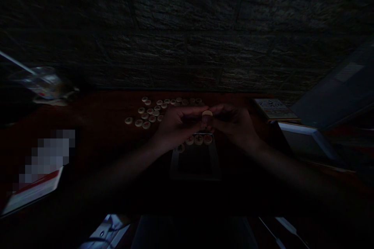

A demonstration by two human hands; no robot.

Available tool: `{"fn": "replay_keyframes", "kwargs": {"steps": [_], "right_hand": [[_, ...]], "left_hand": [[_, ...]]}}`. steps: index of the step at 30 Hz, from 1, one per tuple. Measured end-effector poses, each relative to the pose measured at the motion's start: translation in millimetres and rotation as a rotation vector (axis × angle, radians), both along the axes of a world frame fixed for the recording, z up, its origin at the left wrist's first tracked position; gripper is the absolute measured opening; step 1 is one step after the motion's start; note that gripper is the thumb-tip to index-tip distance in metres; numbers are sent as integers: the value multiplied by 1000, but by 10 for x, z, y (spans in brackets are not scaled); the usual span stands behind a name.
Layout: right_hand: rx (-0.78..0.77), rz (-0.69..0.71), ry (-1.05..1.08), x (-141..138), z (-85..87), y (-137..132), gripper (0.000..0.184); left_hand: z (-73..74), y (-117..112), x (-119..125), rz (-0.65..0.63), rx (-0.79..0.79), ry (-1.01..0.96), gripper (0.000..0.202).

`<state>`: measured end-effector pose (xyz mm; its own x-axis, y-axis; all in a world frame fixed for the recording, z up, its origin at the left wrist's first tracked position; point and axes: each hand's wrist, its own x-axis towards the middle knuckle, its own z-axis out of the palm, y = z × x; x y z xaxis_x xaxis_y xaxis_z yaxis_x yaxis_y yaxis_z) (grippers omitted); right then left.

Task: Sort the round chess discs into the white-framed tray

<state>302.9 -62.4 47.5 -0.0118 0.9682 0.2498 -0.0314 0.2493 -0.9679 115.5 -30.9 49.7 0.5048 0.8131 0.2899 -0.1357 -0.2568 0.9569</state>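
Both hands meet in the middle of the dim view, fingertips together around a pale round xiangqi piece. My left hand pinches it from the left, and my right hand closes on it from the right. Just below the hands lies a shallow open box. Several xiangqi pieces with red or dark characters sit along its far end. Behind and left of my left hand, more loose xiangqi pieces lie scattered on the table; some are hidden by the hand.
A clear plastic cup with a straw stands at the far left of the reddish table. To the right are a printed box and a shallow tray-like lid. A stone wall rises behind. Cables lie at the bottom.
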Motion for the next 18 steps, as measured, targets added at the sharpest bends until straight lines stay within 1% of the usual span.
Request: {"fn": "replay_keyframes", "kwargs": {"steps": [6, 11, 15, 18], "right_hand": [[12, -48, -13, -19, 13, -18, 35], [24, -53, -10, -23, 29, -38, 31], [52, -11, -32, -22, 40, -45, 25], [59, -3, -43, -16, 32, -43, 22]], "left_hand": [[-25, -34, 8, -18, -37, 32, 45], [-16, -28, 15, -12, -38, 0, 39], [-27, -6, 15, 45, -24, -37, 34], [-22, -3, 20, 101, -83, -68, 32]]}}
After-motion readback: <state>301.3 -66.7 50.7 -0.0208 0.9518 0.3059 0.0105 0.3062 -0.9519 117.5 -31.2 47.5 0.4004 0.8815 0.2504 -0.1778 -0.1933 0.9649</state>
